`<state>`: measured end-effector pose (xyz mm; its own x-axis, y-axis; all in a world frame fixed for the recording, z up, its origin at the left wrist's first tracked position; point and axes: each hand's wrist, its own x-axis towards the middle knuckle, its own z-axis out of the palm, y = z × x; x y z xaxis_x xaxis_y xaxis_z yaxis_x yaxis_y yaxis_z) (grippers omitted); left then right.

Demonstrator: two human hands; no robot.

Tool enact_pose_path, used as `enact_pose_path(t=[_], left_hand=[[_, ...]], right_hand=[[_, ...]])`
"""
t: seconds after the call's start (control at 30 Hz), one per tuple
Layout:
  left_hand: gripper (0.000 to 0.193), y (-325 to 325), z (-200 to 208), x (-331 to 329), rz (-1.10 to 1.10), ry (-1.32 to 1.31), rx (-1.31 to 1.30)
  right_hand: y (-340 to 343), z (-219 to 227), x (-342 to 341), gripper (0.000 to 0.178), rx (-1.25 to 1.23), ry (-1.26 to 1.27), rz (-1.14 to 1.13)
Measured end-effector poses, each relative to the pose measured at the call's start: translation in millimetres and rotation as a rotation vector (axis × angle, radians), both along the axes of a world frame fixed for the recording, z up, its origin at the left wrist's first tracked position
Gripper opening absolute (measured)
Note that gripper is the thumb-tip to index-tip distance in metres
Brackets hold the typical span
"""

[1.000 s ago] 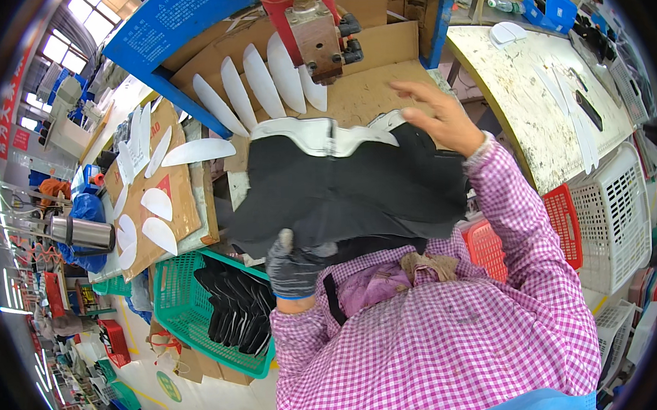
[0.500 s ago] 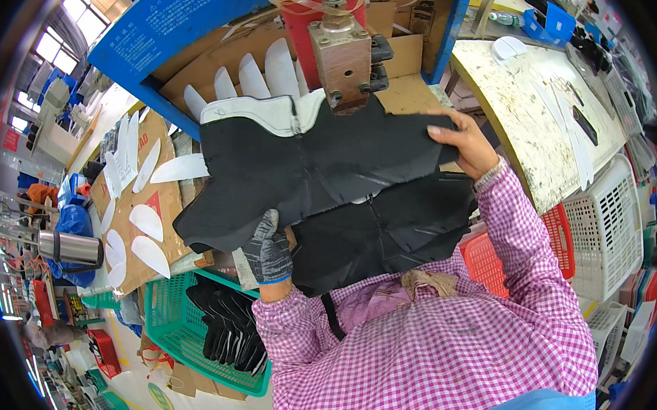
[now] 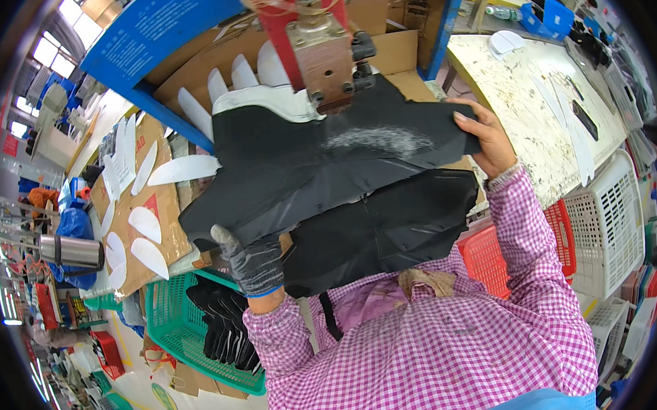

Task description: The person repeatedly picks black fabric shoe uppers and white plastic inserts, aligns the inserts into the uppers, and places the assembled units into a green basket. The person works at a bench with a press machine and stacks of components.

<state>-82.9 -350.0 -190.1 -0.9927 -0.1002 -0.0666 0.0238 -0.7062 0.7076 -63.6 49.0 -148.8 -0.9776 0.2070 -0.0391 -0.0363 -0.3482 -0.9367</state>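
A steel flask (image 3: 79,252) shows at left; a clear bottle (image 3: 503,13) is beside a blue bin (image 3: 543,24) at upper right.

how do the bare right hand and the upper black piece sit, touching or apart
Touching: the head view shows the right hand gripping the upper black piece by its right end, thumb pressed over the top.

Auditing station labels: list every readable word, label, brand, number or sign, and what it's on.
Wording and brands not copied; locations only.
Blue machine frame: rows of white print, too small to read reliably.
Flat cardboard sheet: red print, partly covered by white pieces.
Far-left red sign: too small to read.
Round green floor mark: blurred, unreadable.
Upper black piece: no lettering visible.
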Motion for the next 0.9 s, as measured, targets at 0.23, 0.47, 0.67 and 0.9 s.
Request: enact_pose_path(t=[0.23, 0.47, 0.67, 0.9], left_hand=[[0.068, 88.2, -4.7, -57.5, -0.366, -0.024, 0.167], [0.070, 0.4, 32.8, -86.4, -0.114, -0.048, -0.011], [0.061, 59.8, 16.4, -84.8, -0.097, 0.107, -0.154], [0.055, 43.1, 12.8, -38.2, -0.205, 0.054, -0.153]], right_hand=[[57.8, 7.3, 51.6, 0.035, 0.066, 0.048, -0.286], [-7.7, -6.8, -31.1, 0.033, 0.031, 0.156, -0.078], [36.5, 0.4, -26.2, 0.032, -0.050, 0.157, -0.270], [35.0, -20.3, 13.5, 0.030, 0.054, 0.102, -0.212]])
